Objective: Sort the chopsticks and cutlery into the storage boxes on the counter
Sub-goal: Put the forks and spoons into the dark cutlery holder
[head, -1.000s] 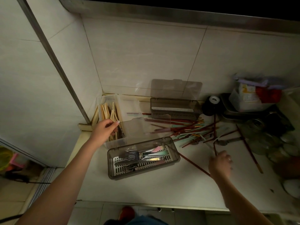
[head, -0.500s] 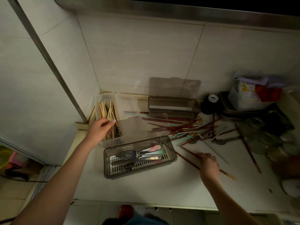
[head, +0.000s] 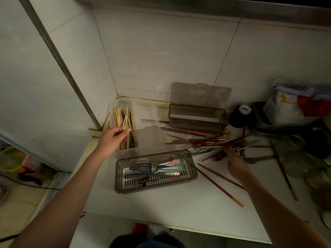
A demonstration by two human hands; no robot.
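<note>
A clear box (head: 123, 100) with pale wooden chopsticks (head: 123, 119) stands in the wall corner, its clear lid (head: 161, 138) folded open to the right. My left hand (head: 114, 138) hovers over its near end with curled fingers; a grip is not visible. In front lies a grey box (head: 155, 187) holding forks and other cutlery (head: 143, 167). A second grey box (head: 197, 119) stands at the back, lid up. Red and teal chopsticks (head: 206, 140) lie piled between them. My right hand (head: 234, 163) reaches into the pile, fingers spread. Two red chopsticks (head: 218, 187) lie beneath that arm.
Right of the pile sit a black round container (head: 240, 115), stacked metal trays (head: 279, 126), a plastic-wrapped tub (head: 293, 104) and glass dishes (head: 304, 158). A metal spoon (head: 258, 158) and one long red chopstick (head: 283, 169) lie nearby. The counter's front edge (head: 179, 228) runs below.
My right hand moved away from the two loose red chopsticks near the front and up into the pile. My left hand stayed over the clear box.
</note>
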